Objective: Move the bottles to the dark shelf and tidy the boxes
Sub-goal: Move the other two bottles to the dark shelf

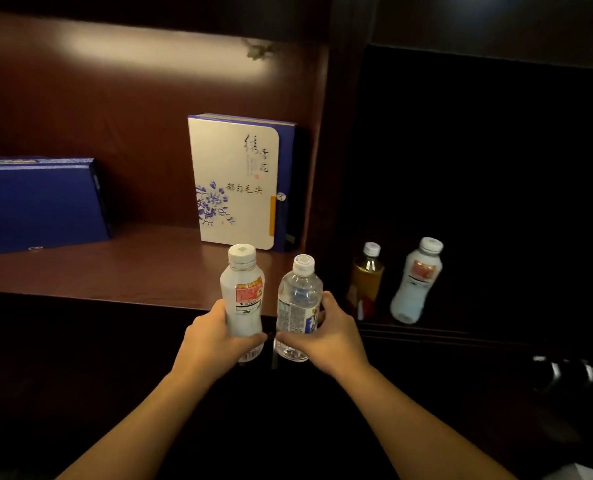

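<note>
Nearest the camera, two bare forearms reach in from the bottom edge. The left hand (215,336) wraps its fingers round the lower part of a milky white bottle (242,299), hiding the bottle's base; the red and white label is too blurred to read. The right hand (333,332) curls round the lower part of a clear water bottle (298,306), whose blue and white label is also illegible. Both bottles are upright, white-capped, just beside each other, held in front of the front edge of the brown shelf (132,268).

At the lower right a dark object with pale glints cannot be identified.

In the dark shelf (478,150) to the right, near its front edge, stand an amber bottle (366,277) and a second milky bottle (416,280), apart from each other. The interior behind them is lost in shadow.

Farther back on the brown shelf, a cream box (234,181) stands upright near the right wall, bearing blue flowers and Chinese characters, partly legible as 毛尖. A blue box (38,202) at the left is cut off by the frame.
</note>
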